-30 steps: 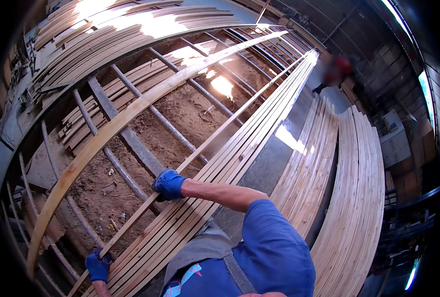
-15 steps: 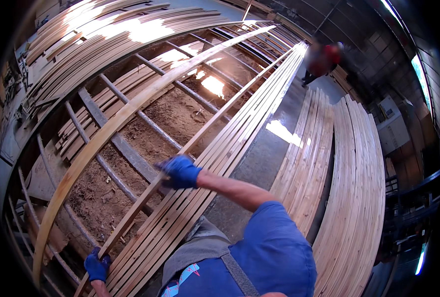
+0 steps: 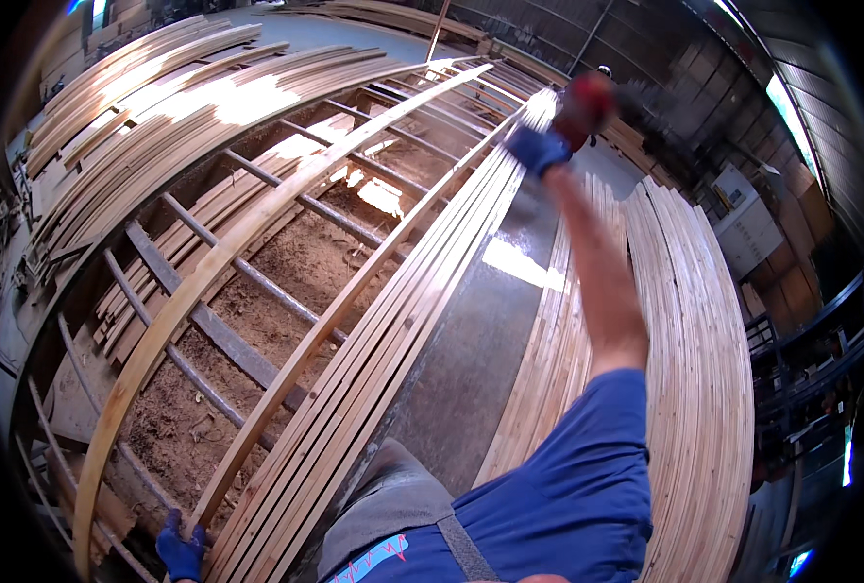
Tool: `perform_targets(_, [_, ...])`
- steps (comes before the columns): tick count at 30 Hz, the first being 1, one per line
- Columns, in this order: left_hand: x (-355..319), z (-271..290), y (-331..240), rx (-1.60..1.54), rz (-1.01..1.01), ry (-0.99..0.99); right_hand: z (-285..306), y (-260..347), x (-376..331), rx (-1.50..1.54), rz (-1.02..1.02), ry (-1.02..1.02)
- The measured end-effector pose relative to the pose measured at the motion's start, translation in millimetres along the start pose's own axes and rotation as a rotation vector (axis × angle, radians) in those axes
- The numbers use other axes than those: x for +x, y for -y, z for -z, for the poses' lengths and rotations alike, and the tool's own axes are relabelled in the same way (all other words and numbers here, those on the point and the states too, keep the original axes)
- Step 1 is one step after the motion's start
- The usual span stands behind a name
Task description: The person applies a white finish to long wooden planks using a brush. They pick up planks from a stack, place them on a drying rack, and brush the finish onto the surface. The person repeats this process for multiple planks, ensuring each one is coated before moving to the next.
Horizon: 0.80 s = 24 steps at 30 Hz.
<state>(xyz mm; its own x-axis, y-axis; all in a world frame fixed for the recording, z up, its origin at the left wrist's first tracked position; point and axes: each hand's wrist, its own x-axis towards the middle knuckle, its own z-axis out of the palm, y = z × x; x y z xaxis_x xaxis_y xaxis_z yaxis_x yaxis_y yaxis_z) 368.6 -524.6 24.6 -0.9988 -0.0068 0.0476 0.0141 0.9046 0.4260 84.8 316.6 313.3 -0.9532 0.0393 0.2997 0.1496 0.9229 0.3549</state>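
Observation:
My left hand [image 3: 181, 549], in a blue glove, grips the near end of a long thin wooden slat [image 3: 354, 303] at the bottom left. The slat runs away from me beside a row of similar slats [image 3: 422, 321] lying side by side on a metal rack. My right hand [image 3: 539, 148], also in a blue glove, is stretched far forward and raised above the far part of those slats. It is blurred, with nothing visibly in it.
A wider plank [image 3: 208, 282] lies across the rack's metal rails [image 3: 257, 291] over sawdust-covered ground. A grey metal strip [image 3: 471, 340] separates the slats from a big board pile [image 3: 704, 369] on the right. More boards [image 3: 160, 97] are stacked upper left. A person in red [image 3: 587, 97] stands far off.
My right hand has left the thin slat, swinging up and far forward over the slat row. My left hand stays at the near end.

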Motion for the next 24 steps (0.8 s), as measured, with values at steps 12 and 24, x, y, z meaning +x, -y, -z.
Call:
perform_targets(12, [10,150,-270,0.014,-0.453,-0.076,-21,328,-149,0.606,0.817,0.480])
perform_targets(24, [-152,161,-308,0.498,-0.214,0.014,95,505,-238,0.780,1.577,0.316])
